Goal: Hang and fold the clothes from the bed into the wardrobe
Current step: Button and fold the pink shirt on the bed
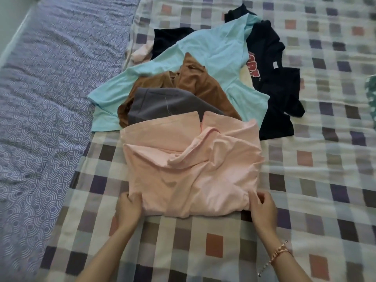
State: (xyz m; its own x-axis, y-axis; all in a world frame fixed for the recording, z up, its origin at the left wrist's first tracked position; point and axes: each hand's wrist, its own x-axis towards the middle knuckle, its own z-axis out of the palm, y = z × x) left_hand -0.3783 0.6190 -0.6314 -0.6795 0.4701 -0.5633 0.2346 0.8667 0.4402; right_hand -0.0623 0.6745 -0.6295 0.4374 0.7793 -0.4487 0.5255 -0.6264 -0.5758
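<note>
Left hand (127, 208) | right hand (262, 206) | both palm-down, fingers curled, gripping pink shirt's (189, 165) near corners

A pink shirt (193, 165) lies partly folded on a checked bedspread (305, 180). The left hand (128, 208) pinches the shirt's near edge at 7 o'clock. The right hand (262, 208), with a bracelet (280, 252) on its wrist, grips that edge at 5 o'clock. At 12 o'clock from the pink shirt, overlapping one another, lie a grey garment (168, 104), a brown garment (195, 80) and a pale blue shirt (215, 47). A dark shirt (278, 98) with red letters lies at 1 o'clock. A blue patterned sheet (50, 98) lies at 9 o'clock.
</note>
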